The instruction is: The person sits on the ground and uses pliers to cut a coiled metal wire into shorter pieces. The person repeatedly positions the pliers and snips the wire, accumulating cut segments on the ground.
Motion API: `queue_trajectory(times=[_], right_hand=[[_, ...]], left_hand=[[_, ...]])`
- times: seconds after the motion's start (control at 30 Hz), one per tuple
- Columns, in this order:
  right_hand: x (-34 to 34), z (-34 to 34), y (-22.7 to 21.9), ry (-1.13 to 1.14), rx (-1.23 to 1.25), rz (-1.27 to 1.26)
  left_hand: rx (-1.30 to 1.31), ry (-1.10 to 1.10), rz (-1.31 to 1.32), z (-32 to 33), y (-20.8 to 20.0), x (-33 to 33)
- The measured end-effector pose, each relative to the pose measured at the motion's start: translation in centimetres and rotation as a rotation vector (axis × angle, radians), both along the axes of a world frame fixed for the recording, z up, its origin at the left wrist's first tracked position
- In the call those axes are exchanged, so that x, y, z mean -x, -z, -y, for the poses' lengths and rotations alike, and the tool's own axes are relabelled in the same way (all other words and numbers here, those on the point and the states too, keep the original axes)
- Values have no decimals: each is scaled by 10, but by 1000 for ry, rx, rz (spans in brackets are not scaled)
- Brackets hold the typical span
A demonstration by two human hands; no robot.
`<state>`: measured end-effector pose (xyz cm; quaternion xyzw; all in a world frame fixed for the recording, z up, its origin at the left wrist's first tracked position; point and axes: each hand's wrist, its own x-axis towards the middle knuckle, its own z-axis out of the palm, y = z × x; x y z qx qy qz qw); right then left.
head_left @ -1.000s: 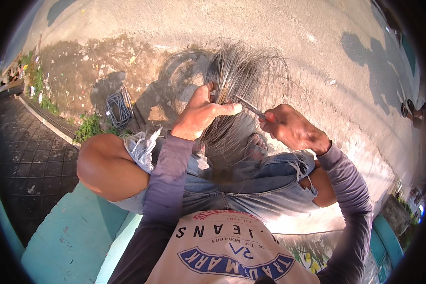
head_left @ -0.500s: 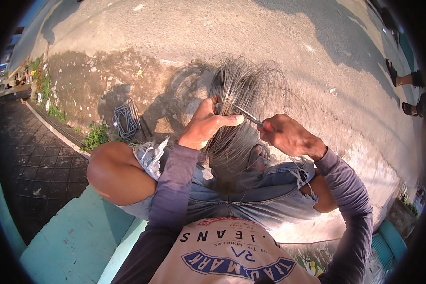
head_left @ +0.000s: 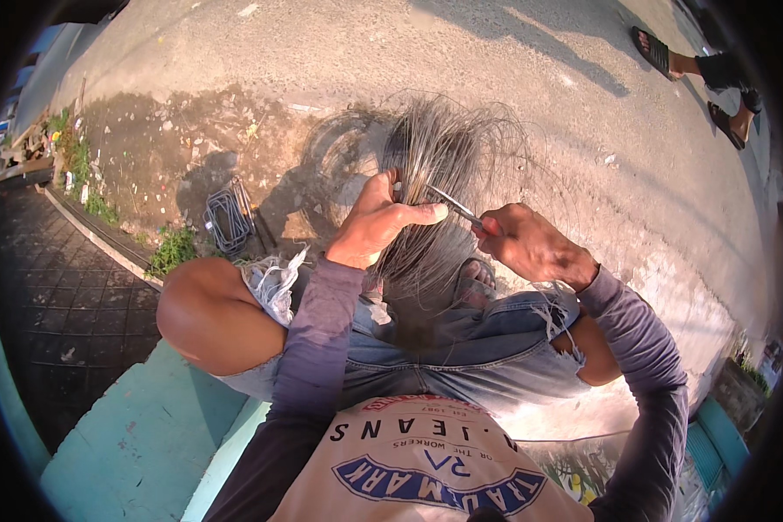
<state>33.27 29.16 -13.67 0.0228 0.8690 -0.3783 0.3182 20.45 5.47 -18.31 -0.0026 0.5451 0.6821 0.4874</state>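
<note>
Between my knees stands a bushy bundle of long, thin, grey-brown strands, loose ends spraying out on all sides. My left hand is closed on its middle, thumb stretched across the strands. In my right hand is a knife with a slim metal blade; a bit of red-orange shows at its handle. The blade slants up and left, its tip against or just over the strands beside my left thumb. Most of the handle is hidden by my fingers.
A coil of grey cable or rope lies on the dirt at left, beside thin rods. Another person's sandalled feet are on the pavement at upper right. A turquoise ledge is at lower left, near dark tiles.
The knife and my right hand have shifted slightly up and left over the strands. My left hand keeps its grip. The other person's feet have moved up and left.
</note>
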Motion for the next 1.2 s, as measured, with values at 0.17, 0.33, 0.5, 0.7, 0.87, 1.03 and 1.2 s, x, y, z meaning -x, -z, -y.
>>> queue_trajectory(times=[0.17, 0.33, 0.5, 0.7, 0.87, 1.03, 1.2], right_hand=[[4, -1, -4, -138, 89, -116], [-3, -10, 9, -58, 137, -11], [1, -3, 4, -67, -69, -334], [14, -13, 19, -119, 220, -32], [5, -16, 80, 96, 518, 321], [1, -17, 95, -90, 358, -104], [7, 4, 30, 24, 210, 25]], left_hand=[[12, 3, -42, 6, -5, 1], [-8, 43, -46, -4, -2, -4], [-15, -2, -89, -3, -20, 4], [29, 1, -85, 5, -6, 2], [74, 84, -70, 15, 21, 4], [79, 119, -101, 11, 3, 7], [126, 100, -162, 16, -6, 2]])
